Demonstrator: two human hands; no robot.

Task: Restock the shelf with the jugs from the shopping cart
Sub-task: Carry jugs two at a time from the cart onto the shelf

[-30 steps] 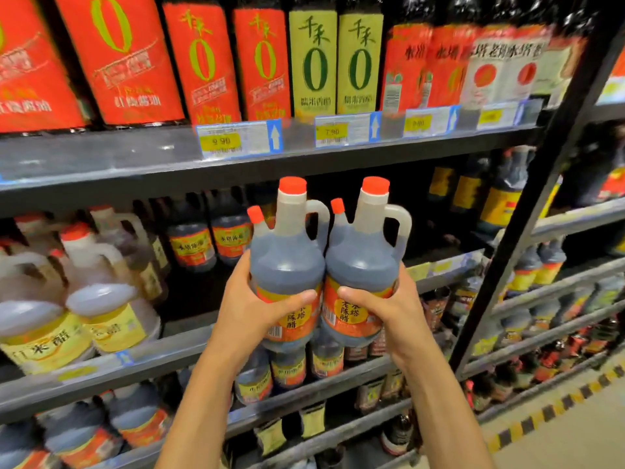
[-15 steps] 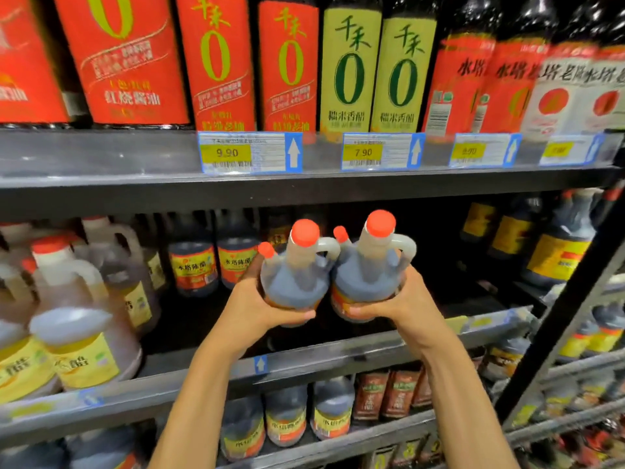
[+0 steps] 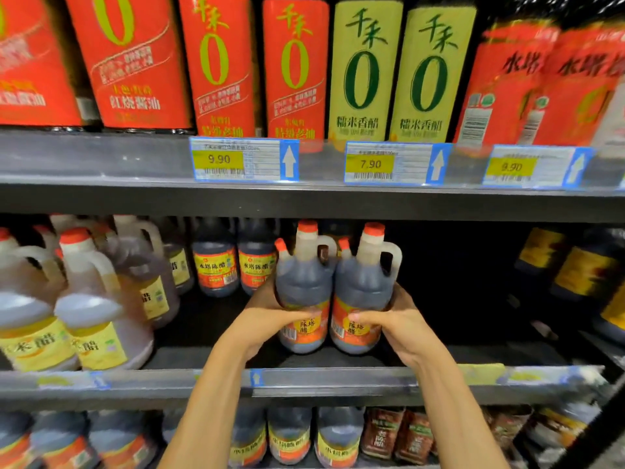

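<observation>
**stockroom_dan:** What are the hands doing here?

**aisle9:** Fingers [image 3: 294, 314] first: they're curled round the lower bodies of two dark vinegar jugs. The left hand [image 3: 270, 319] grips the left jug [image 3: 302, 289] and the right hand [image 3: 395, 319] grips the right jug [image 3: 363, 292]. Thumbs lie across the orange labels. The jugs are upright, pressed side by side, red caps up, handles pointing right.

**stockroom_dan:** So are they on the shelf or not?

**aisle9:** They're just past the front lip of the middle shelf [image 3: 338, 380], at the dark gap. I can't tell if the bottoms touch the board. I'd call it the placing step. Next he'd have to slide them back and a bit left toward the matching jugs [image 3: 214, 262], keep the labels facing out, then let go.

**stockroom_dan:** Anything in the way?

**aisle9:** The pale rice vinegar jugs [image 3: 91, 316] crowd the left and some dark bottles [image 3: 581, 265] sit off to the right. The gap itself looks open. Overhead is a shelf of tall red and green bottles [image 3: 365, 69] with yellow price tags [image 3: 243, 159]. More jugs [image 3: 291, 434] fill the row below. The shopping cart isn't in view.
</observation>
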